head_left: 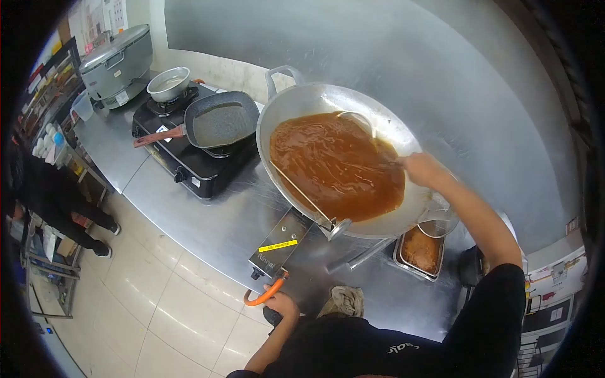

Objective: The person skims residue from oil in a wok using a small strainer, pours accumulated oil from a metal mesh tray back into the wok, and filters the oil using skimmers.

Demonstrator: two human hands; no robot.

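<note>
Grasped by the right hand (pixel 423 171) is a utensil (pixel 397 160); grip of left hand (pixel 282 303) cannot be told. Over the steel counter (pixel 234 222), brown liquid (pixel 328 167) is held in 1 wok (pixel 315 99).

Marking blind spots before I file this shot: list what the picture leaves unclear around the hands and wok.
- Head view: the far end of the utensil in the right hand, lost in the brown liquid.
- Head view: the bottom of the wok, covered by that liquid.
- Head view: whether the left hand's grip closes on the orange hose; too small to tell.
</note>
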